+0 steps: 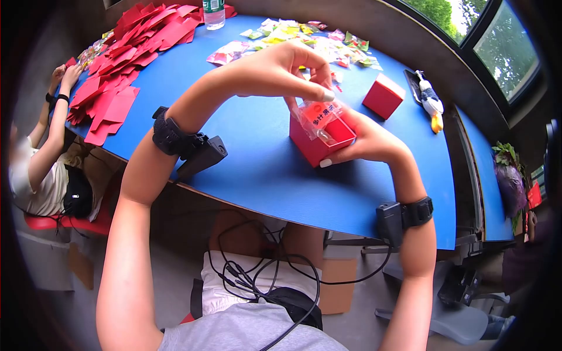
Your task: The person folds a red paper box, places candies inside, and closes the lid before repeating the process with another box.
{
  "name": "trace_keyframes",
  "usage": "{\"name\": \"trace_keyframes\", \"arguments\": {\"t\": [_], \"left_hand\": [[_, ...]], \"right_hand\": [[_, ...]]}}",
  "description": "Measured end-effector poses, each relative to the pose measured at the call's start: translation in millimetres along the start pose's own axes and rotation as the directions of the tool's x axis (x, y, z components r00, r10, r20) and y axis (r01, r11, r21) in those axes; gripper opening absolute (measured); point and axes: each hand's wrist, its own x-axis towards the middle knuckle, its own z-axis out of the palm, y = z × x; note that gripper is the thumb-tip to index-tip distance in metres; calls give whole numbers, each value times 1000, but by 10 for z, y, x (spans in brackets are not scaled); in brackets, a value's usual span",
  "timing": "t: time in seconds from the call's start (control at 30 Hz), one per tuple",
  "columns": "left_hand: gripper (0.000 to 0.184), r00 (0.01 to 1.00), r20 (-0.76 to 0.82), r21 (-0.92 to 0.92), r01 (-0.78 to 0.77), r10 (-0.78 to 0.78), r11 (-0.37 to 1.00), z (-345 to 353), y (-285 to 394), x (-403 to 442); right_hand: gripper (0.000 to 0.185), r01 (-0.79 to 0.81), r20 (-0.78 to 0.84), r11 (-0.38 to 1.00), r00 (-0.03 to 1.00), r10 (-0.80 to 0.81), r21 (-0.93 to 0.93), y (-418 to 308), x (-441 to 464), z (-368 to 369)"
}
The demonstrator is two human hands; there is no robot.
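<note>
An open red box [310, 144] is tilted above the blue table, with my right hand [372, 140] wrapped round its right side and the thumb at its front edge. Over the box opening, my left hand [293, 73] is closed in a pinch on a clear packet with a red label [323, 116]. The lower part of the packet hangs inside the box, where something small and clear shows. Right of the hands stands another red box [384, 97], which looks closed.
Many wrapped candies [281, 32] lie at the table's back. A large pile of red folded pieces [126, 58] covers the left side, beside a water bottle [214, 14]. A phone and a bird-shaped item [431, 102] lie right. Another person [44, 152] sits at the left.
</note>
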Motion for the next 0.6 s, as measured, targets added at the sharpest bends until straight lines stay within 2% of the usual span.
{"name": "trace_keyframes", "arguments": {"t": [0.03,0.1,0.17,0.2,0.23,0.3,0.43,0.6], "left_hand": [[28,998,-11,-12,55,-55,998,11,16,-17],[25,998,-16,-5,63,-63,998,17,-3,-37],[23,1000,-10,50,-18,18,999,8,-43,-52],[21,999,8,60,-35,34,998,-2,-66,-63],[21,999,5,61,-36,36,997,-11,-86,-74],[27,994,49,96,-98,93,991,-29,-117,-94],[23,991,79,205,-118,104,971,-49,-73,-117],[22,987,64,120,-154,147,981,0,-88,-117]], "right_hand": [[89,20,-3,1000,1000,-20,15,-43,-4,9],[90,19,-6,999,1000,-19,34,-21,-4,23],[90,8,26,1000,1000,-8,14,-37,-6,23],[94,-50,38,994,998,46,102,-70,3,42],[94,-48,38,994,998,45,99,-71,7,48],[92,-49,82,989,996,37,141,-63,18,68],[89,-55,80,987,996,43,150,-68,26,96],[88,-53,73,987,996,42,153,-49,25,113]]}}
